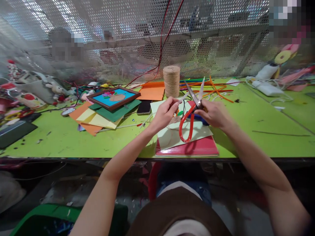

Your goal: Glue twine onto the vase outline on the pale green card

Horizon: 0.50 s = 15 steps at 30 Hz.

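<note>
Over the table (133,144), the left hand (165,113) pinches a pale strip (183,97); the right hand (213,113) grips scissors (193,95) (trimming, seemingly, next wanting careful alignment).

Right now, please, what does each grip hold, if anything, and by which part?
The right grip holds the red-handled scissors near their pivot. The left grip pinches a thin pale strip, seemingly by one end.

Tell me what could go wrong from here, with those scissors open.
The right hand holds the scissors with their blades apart, close to the left hand, so a slip might nick its fingers.
The pale strip in the left hand is thin and might bend or tear.
The framed picture rests on loose papers and could slide if bumped.
</note>
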Available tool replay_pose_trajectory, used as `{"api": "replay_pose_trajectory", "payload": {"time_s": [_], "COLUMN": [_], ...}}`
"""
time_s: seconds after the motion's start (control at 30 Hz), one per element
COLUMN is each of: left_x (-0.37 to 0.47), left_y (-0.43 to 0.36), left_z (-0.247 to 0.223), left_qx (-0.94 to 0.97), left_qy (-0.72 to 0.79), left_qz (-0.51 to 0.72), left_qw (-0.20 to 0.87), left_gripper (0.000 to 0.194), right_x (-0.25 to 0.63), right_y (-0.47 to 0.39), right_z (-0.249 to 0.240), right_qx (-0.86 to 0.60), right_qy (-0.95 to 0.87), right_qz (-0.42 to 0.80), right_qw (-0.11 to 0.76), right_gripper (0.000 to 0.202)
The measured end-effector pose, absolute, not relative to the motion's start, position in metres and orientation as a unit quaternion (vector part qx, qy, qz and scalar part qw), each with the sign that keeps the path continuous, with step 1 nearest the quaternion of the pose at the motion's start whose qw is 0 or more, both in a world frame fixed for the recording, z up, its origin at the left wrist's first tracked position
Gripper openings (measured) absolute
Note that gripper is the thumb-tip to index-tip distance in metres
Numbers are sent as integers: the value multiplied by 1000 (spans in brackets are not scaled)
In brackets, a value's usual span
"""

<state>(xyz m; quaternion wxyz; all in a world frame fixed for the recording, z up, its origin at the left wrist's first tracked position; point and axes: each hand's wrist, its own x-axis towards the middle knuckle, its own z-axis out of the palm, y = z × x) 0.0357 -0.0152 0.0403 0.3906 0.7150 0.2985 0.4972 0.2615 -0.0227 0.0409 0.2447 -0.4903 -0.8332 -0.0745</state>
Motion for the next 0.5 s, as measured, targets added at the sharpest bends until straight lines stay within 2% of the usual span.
{"api": "replay_pose_trajectory", "payload": {"time_s": [0.13,0.3,0.5], "left_x": [35,35,36], "left_y": [-13,-10,-10], "left_z": [40,37,35], "left_qx": [714,725,735], "left_qy": [301,312,329], "left_qz": [500,504,510], "left_qw": [386,349,304], "left_gripper": [21,14,19], "right_x": [251,258,257], "right_y": [-25,-19,-22], "right_z": [35,34,37], "right_qx": [-458,-494,-477], "right_qy": [-864,-838,-854], "right_qz": [-74,-76,-65], "right_qw": [196,221,198], "right_gripper": [68,70,67]}}
